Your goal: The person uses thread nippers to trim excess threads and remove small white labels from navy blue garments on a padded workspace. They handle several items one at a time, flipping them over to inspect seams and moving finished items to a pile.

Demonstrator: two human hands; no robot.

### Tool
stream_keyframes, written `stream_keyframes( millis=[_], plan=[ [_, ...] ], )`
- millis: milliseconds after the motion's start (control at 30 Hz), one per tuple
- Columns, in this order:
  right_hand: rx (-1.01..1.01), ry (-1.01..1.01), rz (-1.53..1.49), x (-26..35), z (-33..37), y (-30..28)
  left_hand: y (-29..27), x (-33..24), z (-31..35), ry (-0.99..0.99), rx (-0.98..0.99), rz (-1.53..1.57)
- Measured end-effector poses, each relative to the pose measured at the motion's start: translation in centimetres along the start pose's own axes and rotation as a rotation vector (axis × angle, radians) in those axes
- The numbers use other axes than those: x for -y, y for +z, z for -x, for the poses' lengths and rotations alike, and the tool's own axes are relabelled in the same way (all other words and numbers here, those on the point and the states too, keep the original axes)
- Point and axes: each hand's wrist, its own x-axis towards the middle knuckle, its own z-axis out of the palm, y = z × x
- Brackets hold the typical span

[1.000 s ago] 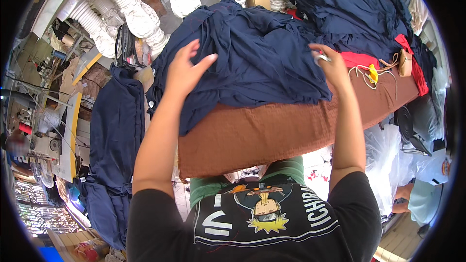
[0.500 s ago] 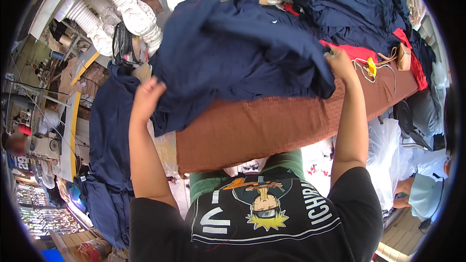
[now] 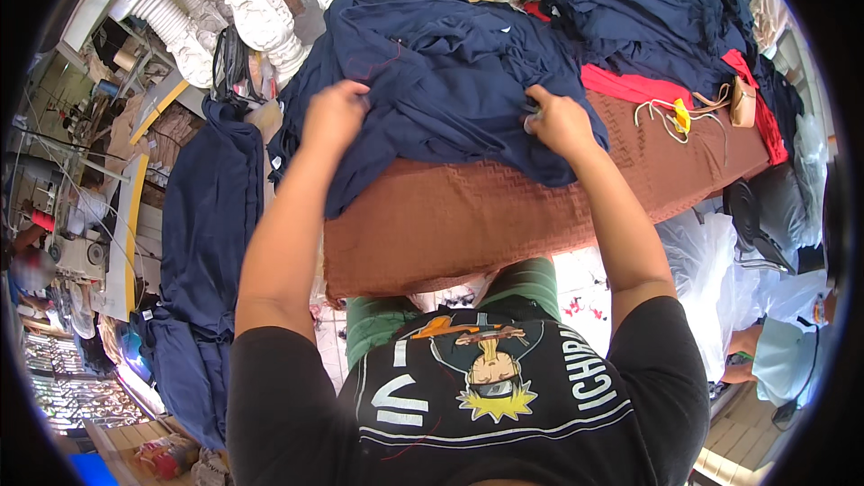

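Observation:
A crumpled navy blue garment lies spread over a brown-covered table, with a small white tag near its far edge. Loose red thread trails across its upper left part. My left hand is closed on the cloth left of the middle, its fingertips partly hidden and slightly blurred. On the other side, my right hand pinches a fold between thumb and fingers. The garment's near edge hangs low at the left, close to the table's edge.
More navy clothes are heaped at the far right, beside red cloth, a yellow item with cords and a small tan pouch. White carved balusters stand behind. Navy fabric hangs at the left.
The garment was lifted and blurred in motion; now it rests lower and flatter on the table. Both hands have moved inward, closer together.

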Motion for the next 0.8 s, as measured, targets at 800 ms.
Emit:
stream_keyframes(
  millis=[800],
  plan=[
    [-0.211,0.104,-0.092,-6.8,3.1,-7.1,-0.9,-2.7,4.3,-0.105,0.338,0.347]
  ],
)
